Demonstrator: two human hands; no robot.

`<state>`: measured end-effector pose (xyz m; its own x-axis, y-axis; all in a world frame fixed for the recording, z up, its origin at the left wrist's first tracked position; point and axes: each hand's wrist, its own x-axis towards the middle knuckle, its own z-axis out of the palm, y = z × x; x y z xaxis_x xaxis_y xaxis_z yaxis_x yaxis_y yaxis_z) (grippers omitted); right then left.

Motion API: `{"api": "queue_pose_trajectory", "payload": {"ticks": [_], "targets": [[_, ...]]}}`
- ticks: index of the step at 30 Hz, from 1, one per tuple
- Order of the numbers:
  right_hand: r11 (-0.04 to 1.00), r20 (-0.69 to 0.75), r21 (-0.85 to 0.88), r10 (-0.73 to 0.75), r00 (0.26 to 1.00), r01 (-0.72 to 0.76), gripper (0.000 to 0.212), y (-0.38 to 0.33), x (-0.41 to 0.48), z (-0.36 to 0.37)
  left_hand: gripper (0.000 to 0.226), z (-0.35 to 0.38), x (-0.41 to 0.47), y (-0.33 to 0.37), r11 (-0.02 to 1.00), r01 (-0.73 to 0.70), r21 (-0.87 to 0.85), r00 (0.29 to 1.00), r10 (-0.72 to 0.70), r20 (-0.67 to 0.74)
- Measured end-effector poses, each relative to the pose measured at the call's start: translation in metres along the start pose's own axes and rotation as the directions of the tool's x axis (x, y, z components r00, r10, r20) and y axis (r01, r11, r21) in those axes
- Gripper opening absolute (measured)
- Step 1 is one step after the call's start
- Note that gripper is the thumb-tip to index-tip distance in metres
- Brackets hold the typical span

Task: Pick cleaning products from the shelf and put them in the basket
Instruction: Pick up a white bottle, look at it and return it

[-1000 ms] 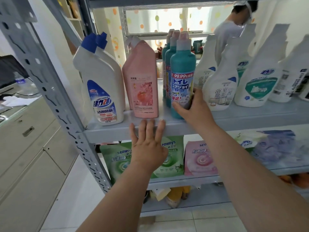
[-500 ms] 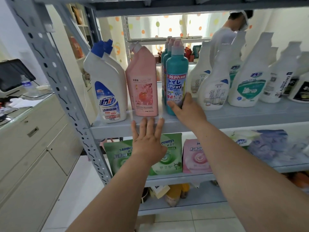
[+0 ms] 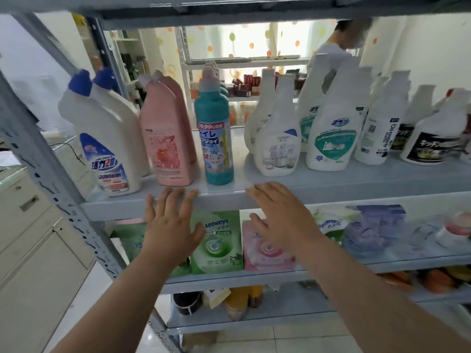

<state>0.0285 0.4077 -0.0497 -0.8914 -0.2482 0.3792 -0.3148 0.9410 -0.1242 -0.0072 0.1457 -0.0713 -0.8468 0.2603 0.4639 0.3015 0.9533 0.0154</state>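
both hands are raised before the shelf (image 3: 356, 197), backs toward the camera, holding nothing. the left hand (image 3: 170, 225) is wide, its fingers straight and spread, and its fingertips (image 3: 175, 193) reach the shelf's front edge just below the pink bottle (image 3: 168, 138); whether they press on the edge cannot be told. the right hand (image 3: 277, 215) is wide too, fingers straight and close together, tips at the same front edge, just right of the teal bottle (image 3: 216, 138) and apart from it.

the cleaning products stand upright along the shelf. near the left end, by the front edge, is a white bottle with a blue cap (image 3: 107, 143), with a second like it close behind. next come the pink bottle and the teal bottle, with more of the teal kind lined up toward the back edge. from the middle to the right end stand white spray bottles (image 3: 279, 141), more than one row deep, among them a green-label bottle (image 3: 334, 133). near the right end is a black-label bottle (image 3: 430, 146).

on the lower shelf (image 3: 407, 263) a green pouch (image 3: 219, 248) and a pink pouch (image 3: 267, 253) stand side by side, partly behind the hands. a pale cabinet (image 3: 30, 238) stands left of the rack. a person (image 3: 334, 52) is beyond the shelf's back edge, blurred.
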Motion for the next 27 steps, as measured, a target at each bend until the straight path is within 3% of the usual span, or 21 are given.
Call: {"api": "queue_pose_trajectory", "payload": {"ticks": [2,5,7,11,14,17,23,27], "targets": [[1.000,-0.019,-0.015,0.009,1.000,-0.009,0.055,0.023,-0.014,-0.009,0.078,-0.004,-0.001,0.019,0.999,0.032,-0.021,0.999,-0.032,0.003],[0.998,-0.094,-0.024,0.058,0.994,-0.061,0.049,0.063,-0.027,-0.020,0.058,-0.006,-0.006,0.066,0.976,-0.179,-0.122,0.979,0.164,-0.124],[0.995,-0.155,-0.025,0.087,0.984,-0.092,0.044,0.091,-0.031,-0.025,0.055,-0.008,-0.002,0.105,0.929,-0.241,-0.281,0.967,0.204,-0.153],[0.996,-0.218,-0.029,0.082,0.973,-0.090,0.043,0.128,-0.035,-0.024,0.073,-0.013,0.039,0.158,0.795,-0.025,-0.606,0.994,-0.042,-0.097],[0.996,-0.232,-0.059,0.045,0.972,-0.061,0.056,0.130,-0.040,-0.015,0.094,-0.014,0.087,0.178,0.626,0.211,-0.751,0.953,-0.302,0.016],[0.996,-0.220,-0.059,0.052,0.974,-0.067,0.062,0.133,-0.039,-0.010,0.100,-0.012,0.119,0.188,0.464,0.287,-0.838,0.923,-0.368,0.112],[0.999,-0.201,-0.019,0.040,0.979,-0.045,0.064,0.136,-0.040,-0.011,0.051,-0.005,0.130,0.177,0.417,0.375,-0.828,0.881,-0.437,0.179],[0.990,-0.080,0.110,0.092,0.992,-0.083,0.056,0.132,-0.035,-0.026,0.040,-0.018,0.111,0.177,0.365,0.340,-0.867,0.898,-0.399,0.185]]}}
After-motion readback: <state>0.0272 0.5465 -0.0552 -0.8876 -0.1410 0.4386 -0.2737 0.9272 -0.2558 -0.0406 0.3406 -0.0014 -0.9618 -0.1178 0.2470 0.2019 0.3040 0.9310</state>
